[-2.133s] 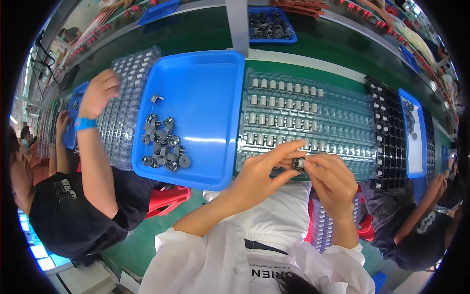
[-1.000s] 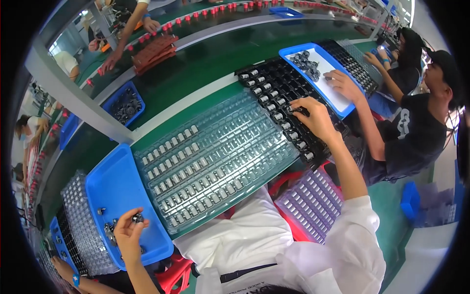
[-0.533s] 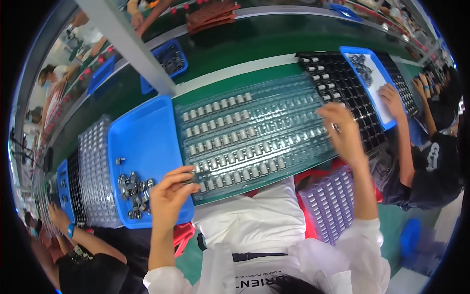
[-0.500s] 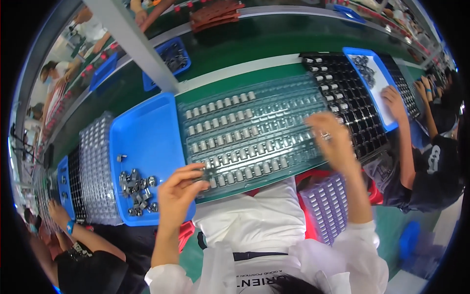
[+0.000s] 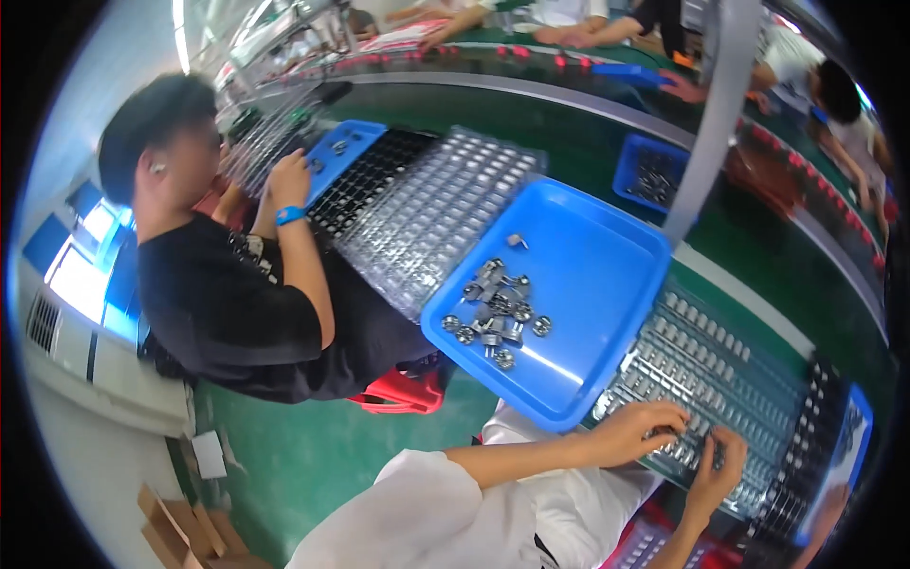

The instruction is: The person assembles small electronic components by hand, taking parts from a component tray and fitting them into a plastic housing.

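Note:
My left hand is over the near left part of a clear plastic tray. Its fingers curl toward the thumb, and whatever lies between the tips is too small to make out. Close by on its right, my right hand pinches a small dark metal part above the same tray. Rows of silvery cylindrical parts fill the left portion of that tray. Against its left side stands a blue bin with a loose heap of small metal parts in it.
To the left, a stack of clear trays and a black tray lie beside a seated co-worker. A grey post rises behind the blue bin. Another blue bin sits farther back; a black tray adjoins at right.
The view has swung left, so the workstation appears farther right and the left co-worker shows fully. My right hand has come from the tray's right side to near my left hand.

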Available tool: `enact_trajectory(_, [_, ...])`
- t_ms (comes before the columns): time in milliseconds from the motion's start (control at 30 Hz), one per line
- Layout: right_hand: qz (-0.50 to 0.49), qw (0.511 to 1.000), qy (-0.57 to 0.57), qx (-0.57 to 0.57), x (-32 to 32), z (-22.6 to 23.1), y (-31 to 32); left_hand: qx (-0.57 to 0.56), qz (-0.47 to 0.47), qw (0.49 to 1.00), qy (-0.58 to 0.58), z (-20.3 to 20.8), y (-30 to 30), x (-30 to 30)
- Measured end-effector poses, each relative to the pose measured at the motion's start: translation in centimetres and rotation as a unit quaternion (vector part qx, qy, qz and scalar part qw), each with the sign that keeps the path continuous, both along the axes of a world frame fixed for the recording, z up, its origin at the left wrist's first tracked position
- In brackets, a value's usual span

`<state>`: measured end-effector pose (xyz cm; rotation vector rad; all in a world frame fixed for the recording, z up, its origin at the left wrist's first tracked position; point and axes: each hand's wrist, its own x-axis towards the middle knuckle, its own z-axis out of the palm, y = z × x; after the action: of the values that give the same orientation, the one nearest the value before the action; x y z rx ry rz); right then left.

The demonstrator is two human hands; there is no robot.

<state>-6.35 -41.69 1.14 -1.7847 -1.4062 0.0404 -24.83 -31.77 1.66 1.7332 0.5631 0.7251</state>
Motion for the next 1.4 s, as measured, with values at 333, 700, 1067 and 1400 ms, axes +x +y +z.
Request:
enact_trajectory(333, [0.076,0.969,0.235,0.007,-1.7,4.1,1.2,0.018,0.021,0.999,-0.047,0.6,1.5,-0.8])
enact_trajectory(700, [0.111,0.981,0.162,0.009,-3.7,6.3,0.6,-0.013,-0.001,1.000,-0.007,3.3,0.6,-1.4])
enact_trajectory(1067, [0.130,0.984,0.042,0.117,-4.1,5.1,0.6,-0.010,-0.006,1.000,0.003,4.2,-0.3,-1.2])
enact_trajectory(1400, [0.179,0.980,-0.003,0.091,-4.4,5.2,0.9,-0.016,-0.007,1.000,0.017,4.1,0.2,-1.8])
